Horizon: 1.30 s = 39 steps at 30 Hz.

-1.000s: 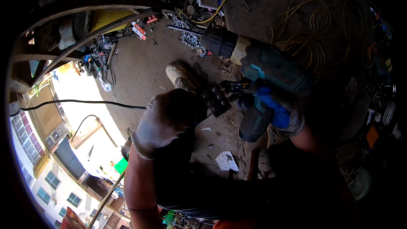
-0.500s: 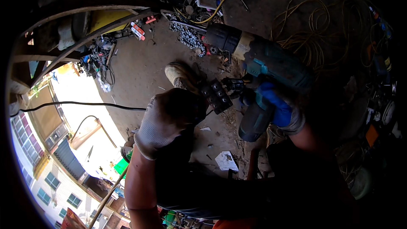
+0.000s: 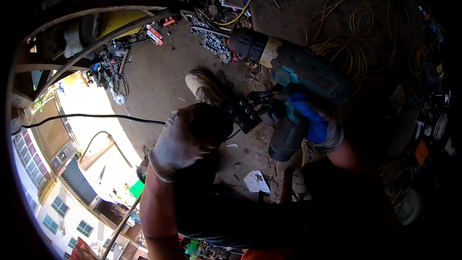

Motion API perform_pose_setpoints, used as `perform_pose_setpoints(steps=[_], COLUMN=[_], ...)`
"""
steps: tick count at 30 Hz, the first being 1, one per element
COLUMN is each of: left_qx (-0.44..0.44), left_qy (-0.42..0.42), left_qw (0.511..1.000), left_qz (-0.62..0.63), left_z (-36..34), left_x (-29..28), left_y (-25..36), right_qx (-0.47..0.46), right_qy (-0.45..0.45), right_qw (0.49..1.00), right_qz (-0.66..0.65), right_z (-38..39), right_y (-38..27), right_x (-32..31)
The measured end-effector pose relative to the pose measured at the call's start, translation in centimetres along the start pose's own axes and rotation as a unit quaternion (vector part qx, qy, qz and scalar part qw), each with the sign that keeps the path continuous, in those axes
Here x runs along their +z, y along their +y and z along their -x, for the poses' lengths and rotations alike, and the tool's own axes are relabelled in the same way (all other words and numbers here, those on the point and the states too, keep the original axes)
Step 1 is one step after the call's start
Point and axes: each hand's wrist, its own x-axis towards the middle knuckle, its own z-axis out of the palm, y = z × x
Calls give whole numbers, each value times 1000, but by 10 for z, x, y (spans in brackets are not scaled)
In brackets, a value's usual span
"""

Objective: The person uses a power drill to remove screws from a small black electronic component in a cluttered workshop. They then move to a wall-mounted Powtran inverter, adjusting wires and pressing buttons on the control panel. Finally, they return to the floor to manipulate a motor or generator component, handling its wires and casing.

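Note:
My left hand (image 3: 185, 139), in a grey glove with a dark front, is closed around a black block (image 3: 245, 114) with round holes, which sticks out beside its fingers. My right hand (image 3: 317, 123), in a blue-and-grey glove, grips the handle of a teal-and-black cordless drill (image 3: 313, 77). The drill lies crosswise above the block, its long bit (image 3: 209, 32) pointing up-left. Small black parts (image 3: 262, 98) sit between drill and block; their join is too dark to make out. My boot (image 3: 199, 84) shows on the concrete floor (image 3: 149, 77) beyond my left hand.
Coiled yellow cables (image 3: 349, 43) lie at upper right, a chain pile (image 3: 214, 43) beyond the bit, and tangled tools and wires (image 3: 115, 70) at left. A black cable (image 3: 89, 114) crosses toward my left hand. Curved beams (image 3: 96, 48), a paper scrap (image 3: 255, 180) and a bright opening onto buildings (image 3: 72, 212) surround me.
The drill has shifted slightly up and to the left over the last second, with my right hand still on it. My left hand stays almost in place.

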Motion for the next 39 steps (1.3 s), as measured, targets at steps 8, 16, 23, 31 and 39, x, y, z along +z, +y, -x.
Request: perform_pose_setpoints(steps=[8,16,23,31,39], left_qx=[66,135,143,141,102], left_qy=[-8,33,5,32,77], left_qw=[994,982,979,970,989], left_qz=[-81,-125,-148,-195,-70], left_z=[1,0,-1,0,3], left_x=[-2,5,3,6,12], left_y=[14,6,4,12,4], right_qx=[-10,9,39,20,-13], right_qy=[-21,38,25,46,17], right_qw=[1000,999,997,999,999], right_qz=[-5,12,-54,-2,-25], right_z=[-3,4,1,1,4], right_y=[-1,10,2,9,17], right_x=[-1,-13,0,-7,-18])
